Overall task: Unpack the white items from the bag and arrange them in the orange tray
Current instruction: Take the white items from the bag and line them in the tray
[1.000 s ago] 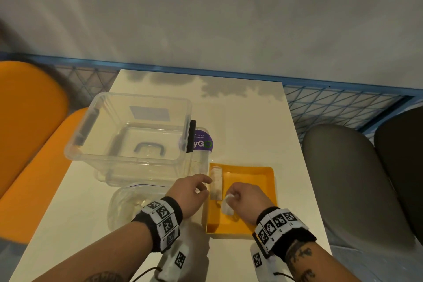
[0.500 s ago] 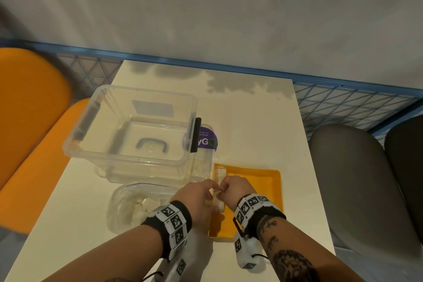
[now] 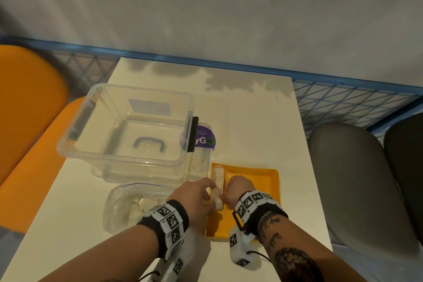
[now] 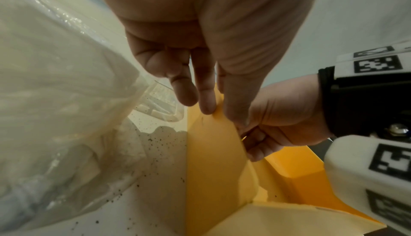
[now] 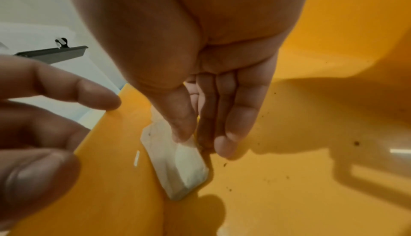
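The orange tray [image 3: 256, 181] lies on the table's near right part. A row of white items [image 3: 218, 175] stands along its left wall. My right hand [image 3: 225, 195] is inside the tray and pinches a white item [image 5: 177, 159] between thumb and fingers, setting it against that wall at the near end of the row. My left hand [image 3: 211, 190] reaches over from the left; its thumb and index finger pinch the tray's left wall [image 4: 213, 143]. The clear plastic bag [image 3: 132, 206], with several white items inside, lies just left of the tray, beside my left wrist.
A large clear plastic bin [image 3: 128, 126] stands behind the bag, with a purple-labelled container [image 3: 204, 141] at its right. Orange chairs [image 3: 27, 110] are on the left and grey chairs [image 3: 357, 178] on the right. The table [image 3: 251, 121] ends near the wall.
My right hand carried the white item from the tray's middle to its left wall. My left hand closed in and took the tray's left rim.
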The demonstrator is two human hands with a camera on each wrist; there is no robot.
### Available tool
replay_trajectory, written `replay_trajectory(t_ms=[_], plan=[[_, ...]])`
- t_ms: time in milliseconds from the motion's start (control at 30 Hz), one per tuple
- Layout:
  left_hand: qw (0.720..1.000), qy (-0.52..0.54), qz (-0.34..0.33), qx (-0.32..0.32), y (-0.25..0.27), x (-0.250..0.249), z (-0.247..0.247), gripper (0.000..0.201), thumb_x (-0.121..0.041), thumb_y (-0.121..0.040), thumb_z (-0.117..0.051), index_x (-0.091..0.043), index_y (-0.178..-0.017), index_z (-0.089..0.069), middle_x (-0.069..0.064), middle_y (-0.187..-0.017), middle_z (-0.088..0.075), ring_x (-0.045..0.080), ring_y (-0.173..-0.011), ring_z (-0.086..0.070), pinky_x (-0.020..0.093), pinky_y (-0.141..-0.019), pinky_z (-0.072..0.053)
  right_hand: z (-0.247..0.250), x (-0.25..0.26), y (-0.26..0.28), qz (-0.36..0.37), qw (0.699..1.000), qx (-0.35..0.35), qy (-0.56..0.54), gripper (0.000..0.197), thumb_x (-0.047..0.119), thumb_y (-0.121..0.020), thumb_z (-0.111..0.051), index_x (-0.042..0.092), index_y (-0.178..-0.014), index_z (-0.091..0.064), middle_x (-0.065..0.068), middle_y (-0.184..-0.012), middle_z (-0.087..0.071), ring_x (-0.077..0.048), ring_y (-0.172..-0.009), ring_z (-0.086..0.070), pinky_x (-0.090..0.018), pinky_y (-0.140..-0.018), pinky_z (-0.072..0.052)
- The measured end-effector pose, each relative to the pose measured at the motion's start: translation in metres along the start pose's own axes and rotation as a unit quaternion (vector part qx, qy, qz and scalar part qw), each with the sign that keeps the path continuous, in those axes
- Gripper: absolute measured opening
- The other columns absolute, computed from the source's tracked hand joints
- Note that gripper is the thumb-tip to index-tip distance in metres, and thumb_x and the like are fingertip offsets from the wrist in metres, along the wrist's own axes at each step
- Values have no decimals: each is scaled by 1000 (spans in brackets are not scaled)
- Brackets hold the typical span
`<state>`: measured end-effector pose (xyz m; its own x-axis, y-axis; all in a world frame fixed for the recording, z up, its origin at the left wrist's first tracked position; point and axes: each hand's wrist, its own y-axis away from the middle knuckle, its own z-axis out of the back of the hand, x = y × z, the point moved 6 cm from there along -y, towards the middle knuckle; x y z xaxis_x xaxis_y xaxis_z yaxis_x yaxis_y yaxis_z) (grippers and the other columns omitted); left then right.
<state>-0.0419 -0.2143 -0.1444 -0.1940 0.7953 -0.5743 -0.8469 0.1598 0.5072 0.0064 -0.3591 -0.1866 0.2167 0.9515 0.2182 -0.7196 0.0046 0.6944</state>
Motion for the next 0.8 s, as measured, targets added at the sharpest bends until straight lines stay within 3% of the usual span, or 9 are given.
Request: replay_trajectory(t_ms=[67, 133, 233, 333, 433, 500, 600, 667, 800], plan=[[1000, 0, 1, -3, 0, 1, 0, 54, -32, -81, -75, -38, -129, -51, -11, -106, -66, 12, -97, -62, 26, -85, -51, -5, 4, -3, 6, 1000, 4, 1, 18, 28, -82, -69, 13, -91, -68, -7, -93, -73, -23, -86, -70, -26, -61, -51], [1000, 3, -2, -5, 0, 1, -1, 55, -33, -80, -76, -39, -129, -51, -13, -103, -66, 11, -96, -62, 26, -85, -51, -7, 5, -4, 9, 1000, 1, 2, 14, 25, -84, -67, 14, -92, -67, -7, -95, -72, -23, -87, -69, -26, -60, -48], [1000, 7, -11, -4, 1, 2, -2, 54, -37, -82, -74, -40, -131, -51, -14, -103, -65, 10, -93, -61, 27, -85, -52, -2, 2, 1, 10, 1000, -14, -8, 16, 27, -86, -66, 14, -96, -64, -7, -99, -69, -24, -90, -68, -31, -69, -55], [999, 22, -28, -23, 6, 4, 9, 40, -40, -90, -64, -42, -129, -55, -15, -103, -66, 5, -87, -60, 25, -86, -49, 10, -10, 16, 11, 998, -42, -34, 20, 30, -88, -66, 18, -103, -62, -2, -106, -64, -23, -99, -62, -33, -80, -53], [998, 26, -24, -50, 18, 18, 39, 23, -41, -92, -60, -38, -114, -66, -15, -96, -67, 3, -78, -59, 26, -82, -51, 13, -26, 40, 46, 995, -56, -65, 17, 37, -90, -61, 25, -102, -61, 4, -105, -64, -19, -99, -60, -30, -80, -48], [998, 25, 2, -56, 29, 39, 61, 8, -39, -89, -63, -35, -92, -69, -13, -88, -71, 7, -78, -65, 28, -79, -56, 2, -36, 59, 87, 994, -34, -54, 13, 42, -90, -60, 30, -94, -61, 10, -96, -64, -14, -93, -60, -26, -77, -47], [998, 14, 52, -45, 45, 77, 82, 11, -30, -86, -64, -32, -75, -66, -8, -78, -74, 10, -73, -69, 26, -71, -57, -24, -51, 81, 111, 992, 32, -46, 17, 51, -87, -61, 35, -83, -60, 13, -90, -65, -7, -84, -60, -23, -73, -48], [996, -15, 89, -26, 54, 101, 84, 10, -24, -86, -64, -32, -81, -68, -8, -86, -75, 9, -74, -68, 20, -71, -54, -37, -57, 88, 112, 992, 47, -29, 24, 58, -87, -58, 35, -88, -63, 11, -94, -68, -9, -88, -61, -26, -78, -50], [984, -117, 136, -8, 58, 128, 62, 37, -38, -85, -66, -27, -120, -67, -2, -121, -67, 16, -109, -63, 25, -96, -48, -51, -61, 89, 128, 991, 31, 12, 36, 72, -85, -47, 40, -90, -62, 11, -102, -69, -12, -97, -60, -32, -87, -49]])
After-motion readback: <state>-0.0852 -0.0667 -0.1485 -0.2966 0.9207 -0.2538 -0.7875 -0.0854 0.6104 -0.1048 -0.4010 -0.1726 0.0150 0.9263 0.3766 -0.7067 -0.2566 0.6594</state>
